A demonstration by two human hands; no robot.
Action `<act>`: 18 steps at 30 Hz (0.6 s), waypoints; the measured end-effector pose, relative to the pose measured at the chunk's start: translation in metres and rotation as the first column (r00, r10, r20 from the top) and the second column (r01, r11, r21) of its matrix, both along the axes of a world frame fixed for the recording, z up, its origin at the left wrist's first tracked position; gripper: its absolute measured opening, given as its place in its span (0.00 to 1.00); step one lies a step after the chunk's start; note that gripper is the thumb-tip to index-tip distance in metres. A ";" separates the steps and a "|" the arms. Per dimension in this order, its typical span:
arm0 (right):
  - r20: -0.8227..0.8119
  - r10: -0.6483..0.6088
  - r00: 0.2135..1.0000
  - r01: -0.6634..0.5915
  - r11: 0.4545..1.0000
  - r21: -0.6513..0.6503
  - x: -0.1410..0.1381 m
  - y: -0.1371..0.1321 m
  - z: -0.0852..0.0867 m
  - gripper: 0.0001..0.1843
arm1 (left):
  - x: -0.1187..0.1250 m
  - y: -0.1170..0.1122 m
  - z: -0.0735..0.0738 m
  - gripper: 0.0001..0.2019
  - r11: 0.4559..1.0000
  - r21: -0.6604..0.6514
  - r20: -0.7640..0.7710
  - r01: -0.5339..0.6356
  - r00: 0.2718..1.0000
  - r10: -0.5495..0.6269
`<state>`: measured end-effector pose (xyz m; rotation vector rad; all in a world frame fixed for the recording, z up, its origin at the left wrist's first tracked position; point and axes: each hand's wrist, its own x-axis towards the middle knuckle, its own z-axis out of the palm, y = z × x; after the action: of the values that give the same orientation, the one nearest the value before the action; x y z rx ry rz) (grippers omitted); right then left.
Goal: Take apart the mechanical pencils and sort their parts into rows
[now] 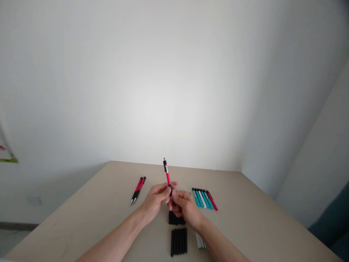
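Observation:
Both of my hands hold one red pen [167, 175] upright above the beige table [245, 218]. My left hand [156, 198] pinches its lower barrel from the left. My right hand [184, 207] grips the black lower end from the right. The pen's black and white band and red tip point up. On the table left of my hands lie two assembled red and black pens [138, 189]. To the right lies a row of teal, white and red pen barrels [204, 198].
A row of black pen grips [179, 241] lies near me between my forearms, with another black group [174, 218] partly hidden under my right hand. Thin white parts [200, 242] lie beside my right wrist. White walls stand behind the table.

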<state>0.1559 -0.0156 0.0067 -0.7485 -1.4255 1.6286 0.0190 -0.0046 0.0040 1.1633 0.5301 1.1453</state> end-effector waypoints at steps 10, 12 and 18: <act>0.023 -0.068 0.997 0.068 0.997 -0.023 -0.002 0.004 -0.005 0.27 | 0.001 -0.002 0.003 0.13 0.983 0.129 -0.087 -0.129 0.986 0.140; 0.060 -0.101 0.993 0.100 0.995 0.025 -0.003 0.005 -0.006 0.27 | 0.003 -0.003 0.005 0.12 0.973 0.161 -0.100 -0.163 0.979 0.180; 0.154 -0.229 0.961 0.193 0.956 0.220 -0.001 0.008 -0.015 0.27 | 0.006 -0.002 0.001 0.11 0.946 0.198 -0.078 -0.255 0.958 0.274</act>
<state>0.1544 -0.0073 -0.0080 -0.9119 -1.5524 1.2560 0.0254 -0.0069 0.0052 1.3481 0.6872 1.3935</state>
